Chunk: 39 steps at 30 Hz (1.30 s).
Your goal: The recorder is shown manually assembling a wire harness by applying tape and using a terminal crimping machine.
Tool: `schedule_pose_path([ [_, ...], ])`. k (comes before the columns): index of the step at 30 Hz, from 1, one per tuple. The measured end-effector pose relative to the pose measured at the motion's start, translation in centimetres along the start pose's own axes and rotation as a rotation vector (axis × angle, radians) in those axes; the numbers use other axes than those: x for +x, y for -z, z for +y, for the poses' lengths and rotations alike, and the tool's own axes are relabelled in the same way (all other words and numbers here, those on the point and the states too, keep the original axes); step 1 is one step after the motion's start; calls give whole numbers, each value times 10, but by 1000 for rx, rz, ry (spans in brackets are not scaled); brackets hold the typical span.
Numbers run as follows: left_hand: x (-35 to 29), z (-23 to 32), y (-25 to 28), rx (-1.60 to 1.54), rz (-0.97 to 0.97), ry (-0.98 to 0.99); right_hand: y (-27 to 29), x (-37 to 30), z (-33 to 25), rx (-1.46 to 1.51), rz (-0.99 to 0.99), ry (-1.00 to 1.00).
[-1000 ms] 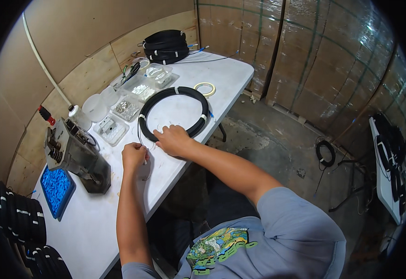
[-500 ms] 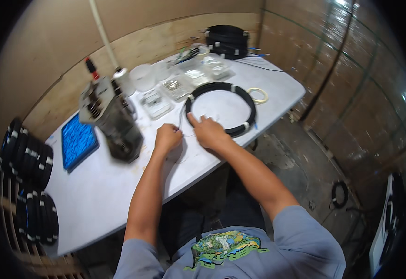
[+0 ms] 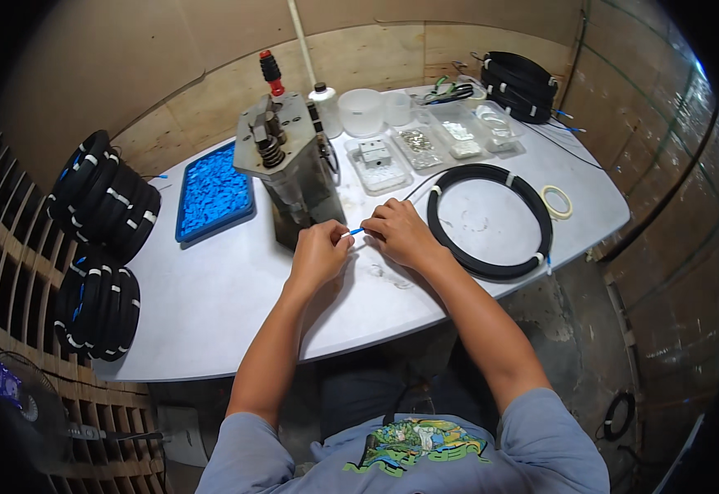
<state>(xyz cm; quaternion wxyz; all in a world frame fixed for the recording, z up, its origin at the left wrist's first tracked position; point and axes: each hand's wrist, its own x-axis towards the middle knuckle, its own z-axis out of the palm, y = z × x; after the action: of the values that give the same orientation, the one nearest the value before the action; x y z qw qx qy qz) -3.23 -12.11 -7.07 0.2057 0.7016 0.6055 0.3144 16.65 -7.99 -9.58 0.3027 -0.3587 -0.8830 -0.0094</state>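
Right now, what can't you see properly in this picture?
- Head view: the small blue piece between the left hand and right hand is mostly covered by fingers and too small to identify.
- Contents of the clear trays: too small to tell.
- The fan at lower left: cut off by the dark rim.

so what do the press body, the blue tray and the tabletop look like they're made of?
Press body: looks like bare metal, dull grey with a worn sheen; its spring and bolts appear to be steel.
Blue tray: probably moulded plastic, uniform saturated blue, thin rim, filled with small blue pieces.
Tabletop: smooth pale grey sheet with a matte finish; laminate or painted board, cannot tell which.
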Motion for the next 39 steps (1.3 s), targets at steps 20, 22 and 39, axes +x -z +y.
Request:
schedule_pose_path([
  [20, -26, -54, 36, -38, 250, -127, -20, 40, -22, 189, 91, 133],
  [22, -26, -56, 36, -38, 245, -105, -23, 40, -25, 204, 93, 130],
  [39, -15, -80, 35, -13, 358, -181, -32, 45, -23, 271, 112, 109],
])
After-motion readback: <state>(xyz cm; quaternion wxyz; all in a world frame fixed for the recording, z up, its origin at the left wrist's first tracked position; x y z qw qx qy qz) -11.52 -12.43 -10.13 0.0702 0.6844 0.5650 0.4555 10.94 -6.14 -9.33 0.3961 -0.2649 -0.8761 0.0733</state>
